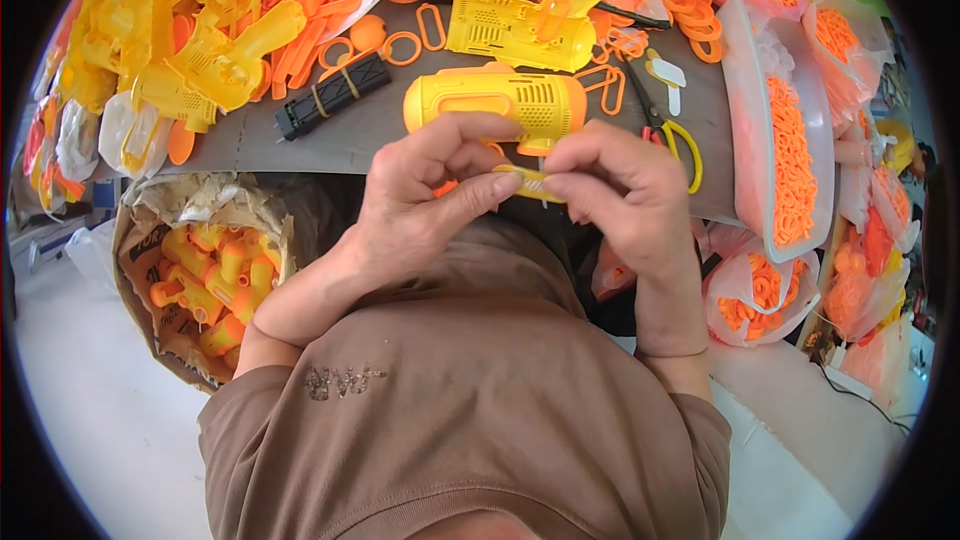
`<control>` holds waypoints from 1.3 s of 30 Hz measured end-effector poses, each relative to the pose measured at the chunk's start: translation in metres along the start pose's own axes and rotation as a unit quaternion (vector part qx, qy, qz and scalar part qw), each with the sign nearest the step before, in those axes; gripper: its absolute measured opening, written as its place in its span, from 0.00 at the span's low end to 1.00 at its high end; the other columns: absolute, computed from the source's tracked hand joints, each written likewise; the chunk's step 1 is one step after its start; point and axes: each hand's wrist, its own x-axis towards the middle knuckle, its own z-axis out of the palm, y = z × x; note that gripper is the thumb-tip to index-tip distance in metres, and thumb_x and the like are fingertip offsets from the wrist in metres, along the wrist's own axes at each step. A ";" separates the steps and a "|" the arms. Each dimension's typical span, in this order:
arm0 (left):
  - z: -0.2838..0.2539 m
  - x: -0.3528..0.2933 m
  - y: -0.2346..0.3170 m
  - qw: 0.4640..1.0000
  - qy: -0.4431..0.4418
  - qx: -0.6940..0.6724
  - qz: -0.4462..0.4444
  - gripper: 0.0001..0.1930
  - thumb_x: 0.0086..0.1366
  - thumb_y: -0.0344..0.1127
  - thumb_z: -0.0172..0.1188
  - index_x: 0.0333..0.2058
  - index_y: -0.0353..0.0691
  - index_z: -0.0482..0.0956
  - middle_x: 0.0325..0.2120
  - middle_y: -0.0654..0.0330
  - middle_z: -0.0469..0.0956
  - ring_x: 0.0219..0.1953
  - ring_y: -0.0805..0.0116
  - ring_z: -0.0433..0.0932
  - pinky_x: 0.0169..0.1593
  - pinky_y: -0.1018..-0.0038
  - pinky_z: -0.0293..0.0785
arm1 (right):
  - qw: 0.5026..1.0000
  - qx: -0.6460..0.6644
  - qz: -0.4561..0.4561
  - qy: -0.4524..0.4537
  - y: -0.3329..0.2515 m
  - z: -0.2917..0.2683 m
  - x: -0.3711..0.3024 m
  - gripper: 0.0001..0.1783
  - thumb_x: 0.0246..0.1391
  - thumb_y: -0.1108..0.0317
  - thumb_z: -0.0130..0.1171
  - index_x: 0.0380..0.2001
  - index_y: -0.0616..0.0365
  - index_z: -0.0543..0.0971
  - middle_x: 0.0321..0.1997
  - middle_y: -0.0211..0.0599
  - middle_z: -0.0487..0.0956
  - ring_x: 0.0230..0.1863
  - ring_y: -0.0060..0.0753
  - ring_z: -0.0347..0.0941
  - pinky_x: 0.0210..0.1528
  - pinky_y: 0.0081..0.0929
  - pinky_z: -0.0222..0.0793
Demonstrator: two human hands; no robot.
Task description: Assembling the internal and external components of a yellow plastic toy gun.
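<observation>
Between my two hands is a small flat yellow plastic piece (529,182), close in front of my chest. The thumb and fingers of my left hand (428,180) pinch one end of it, and my right hand (630,192) pinches the other. Just beyond my fingers a yellow toy housing (492,100) with slots and an orange end lies on the table. Farther off is an open yellow half-shell (530,25), its inside facing up. My fingertips hide parts of the small piece.
Yellow shells (215,60) and orange parts heap the far left, beside a black bar (333,97). Yellow-handled scissors (683,145) lie right of my right hand. A clear bin (748,130) of orange rings stands rightmost. At lower left, a paper sack (140,270) holds finished-looking toys.
</observation>
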 end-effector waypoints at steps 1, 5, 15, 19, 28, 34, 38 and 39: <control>-0.001 -0.002 -0.002 1.000 0.002 0.002 -0.001 0.15 0.60 0.25 0.58 0.46 0.31 0.70 0.29 0.61 0.78 0.29 0.82 0.73 0.33 0.84 0.69 | 1.000 -0.004 -0.014 -0.016 0.008 0.003 -0.002 0.07 0.46 0.81 0.59 0.32 0.64 0.76 0.29 0.29 0.73 0.24 0.15 0.67 0.24 0.13 0.62; -0.007 -0.006 -0.010 0.998 0.042 -0.047 0.002 0.11 0.61 0.24 0.57 0.42 0.31 0.70 0.26 0.61 0.78 0.28 0.82 0.74 0.30 0.86 0.69 | 0.994 -0.053 -0.089 0.026 0.023 0.010 -0.007 0.18 0.42 0.75 0.66 0.39 0.62 0.73 0.37 0.35 0.74 0.34 0.22 0.71 0.32 0.17 0.66; -0.012 -0.010 -0.016 0.995 0.097 -0.015 0.033 0.11 0.58 0.26 0.61 0.39 0.31 0.72 0.27 0.58 0.79 0.25 0.80 0.74 0.27 0.85 0.69 | 0.900 -0.231 -0.362 0.081 0.039 0.024 0.003 0.16 0.38 0.79 0.66 0.35 0.61 0.75 0.38 0.43 0.76 0.38 0.41 0.74 0.40 0.31 0.71; -0.037 0.002 -0.021 0.862 0.153 0.376 0.303 0.13 0.49 0.27 0.66 0.36 0.35 0.78 0.38 0.52 0.76 0.37 0.59 0.75 0.38 0.72 0.72 | 0.894 -0.278 -0.324 0.136 0.045 -0.003 0.015 0.17 0.40 0.82 0.63 0.36 0.60 0.75 0.38 0.40 0.77 0.38 0.37 0.74 0.41 0.29 0.69; -0.059 0.010 -0.048 0.814 0.081 0.482 0.315 0.17 0.48 0.25 0.64 0.40 0.42 0.80 0.46 0.55 0.74 0.47 0.55 0.72 0.49 0.66 0.71 | 0.942 -0.243 -0.207 0.103 0.059 -0.005 0.036 0.23 0.40 0.81 0.63 0.44 0.59 0.74 0.37 0.35 0.78 0.40 0.31 0.73 0.45 0.26 0.65; -0.060 0.013 -0.054 0.813 0.091 0.467 0.336 0.18 0.48 0.26 0.64 0.41 0.43 0.80 0.46 0.55 0.74 0.46 0.55 0.74 0.46 0.67 0.73 | 0.923 -0.268 -0.265 0.072 0.057 0.015 0.047 0.25 0.38 0.80 0.65 0.44 0.58 0.73 0.37 0.35 0.79 0.40 0.34 0.74 0.45 0.28 0.65; -0.062 0.014 -0.055 0.812 0.089 0.463 0.345 0.19 0.48 0.26 0.64 0.42 0.43 0.80 0.45 0.55 0.74 0.45 0.55 0.74 0.46 0.67 0.74 | 0.925 -0.263 -0.264 0.080 0.057 0.019 0.050 0.25 0.37 0.79 0.66 0.44 0.57 0.74 0.37 0.34 0.80 0.40 0.33 0.75 0.45 0.27 0.65; -0.062 0.015 -0.055 0.810 0.088 0.464 0.348 0.19 0.48 0.26 0.64 0.42 0.43 0.80 0.45 0.54 0.74 0.45 0.55 0.74 0.46 0.67 0.74 | 0.924 -0.262 -0.268 0.080 0.057 0.020 0.050 0.26 0.37 0.79 0.65 0.44 0.56 0.74 0.37 0.34 0.80 0.39 0.33 0.75 0.44 0.27 0.65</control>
